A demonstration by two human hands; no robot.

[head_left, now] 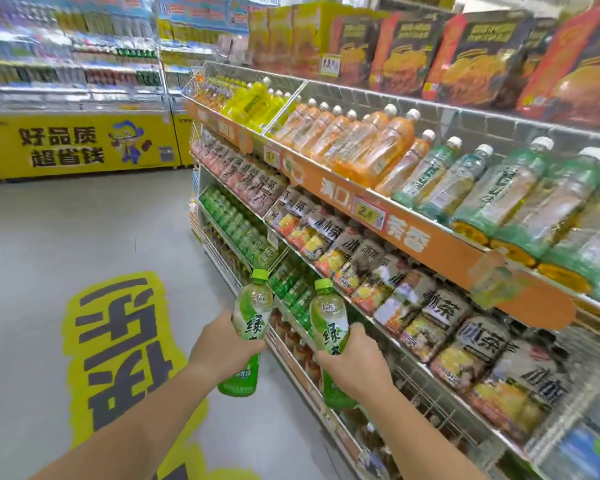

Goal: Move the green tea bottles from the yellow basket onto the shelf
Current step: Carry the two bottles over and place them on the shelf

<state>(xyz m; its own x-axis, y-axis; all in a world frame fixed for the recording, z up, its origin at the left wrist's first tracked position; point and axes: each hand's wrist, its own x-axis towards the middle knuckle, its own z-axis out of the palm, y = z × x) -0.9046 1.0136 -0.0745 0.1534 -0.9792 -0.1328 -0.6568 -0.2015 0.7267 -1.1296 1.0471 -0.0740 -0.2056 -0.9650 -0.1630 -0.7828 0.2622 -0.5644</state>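
Left hand [224,344] covers middle of left green tea bottle [253,303]; fingers curl behind it, out of sight. Right hand [352,365] hides lower label of right green tea bottle [328,317]. Shelf [430,244] cut off by right and bottom edges. Far coolers [66,53] blurred, contents unreadable. Boxes [478,46] on top tier: lettering smeared. Price tag [368,211] only partly legible. Yellow floor sticker [118,341] cut by bottom edge. Forearms [136,420] run out of frame at bottom.

A shop aisle: tiered drink shelves [388,216] with price tags [368,211], yellow freezer cabinets [77,143] behind.
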